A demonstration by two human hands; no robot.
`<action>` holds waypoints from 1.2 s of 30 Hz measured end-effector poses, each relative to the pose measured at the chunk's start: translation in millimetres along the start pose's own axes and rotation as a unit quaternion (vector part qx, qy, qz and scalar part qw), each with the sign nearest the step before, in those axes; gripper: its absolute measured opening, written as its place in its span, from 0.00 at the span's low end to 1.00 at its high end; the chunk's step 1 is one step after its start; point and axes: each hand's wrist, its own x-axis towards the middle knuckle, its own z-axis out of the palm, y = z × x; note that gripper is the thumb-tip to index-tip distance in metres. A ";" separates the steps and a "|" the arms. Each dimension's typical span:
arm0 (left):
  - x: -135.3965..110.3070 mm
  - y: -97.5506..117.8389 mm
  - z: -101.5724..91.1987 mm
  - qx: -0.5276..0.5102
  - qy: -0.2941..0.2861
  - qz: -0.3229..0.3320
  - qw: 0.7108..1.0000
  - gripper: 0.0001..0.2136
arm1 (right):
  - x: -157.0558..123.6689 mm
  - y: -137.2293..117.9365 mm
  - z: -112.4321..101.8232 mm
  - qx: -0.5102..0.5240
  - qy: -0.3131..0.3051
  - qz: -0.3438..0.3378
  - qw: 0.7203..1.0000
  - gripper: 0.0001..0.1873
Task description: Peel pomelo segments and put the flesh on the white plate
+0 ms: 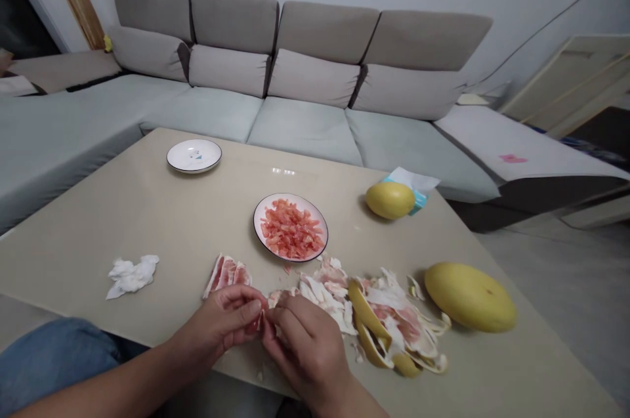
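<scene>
Pink pomelo piece (258,322) sits pinched between the fingers of both hands, left hand (226,325) and right hand (305,346), just beside the peel heap (388,326).

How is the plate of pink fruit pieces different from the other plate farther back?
The nearer round white plate is heaped with pink fruit pieces; the farther round white plate holds no fruit, only a small mark at its middle. The nearer plate looks bigger and sits by the peel scraps; the farther stands alone. Both have dark rims.
</scene>
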 end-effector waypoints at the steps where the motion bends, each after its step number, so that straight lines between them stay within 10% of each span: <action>1: -0.1 -1.3 -0.1 -0.005 0.001 0.000 1.000 0.11 | -1.0 0.0 0.6 -0.007 0.006 -0.006 1.000 0.08; 18: 4.1 5.6 -8.4 -0.080 0.015 0.017 0.996 0.08 | -6.3 -6.7 -2.4 -0.005 0.007 -0.050 0.999 0.09; 30: 7.6 19.7 -17.8 0.020 0.049 0.057 0.997 0.11 | -20.2 67.7 -53.1 -0.118 -0.118 0.214 0.962 0.10; 36: 1.4 -34.8 -9.5 0.037 0.009 -0.045 0.998 0.13 | -30.5 72.9 -56.1 -0.252 -0.186 0.266 0.912 0.08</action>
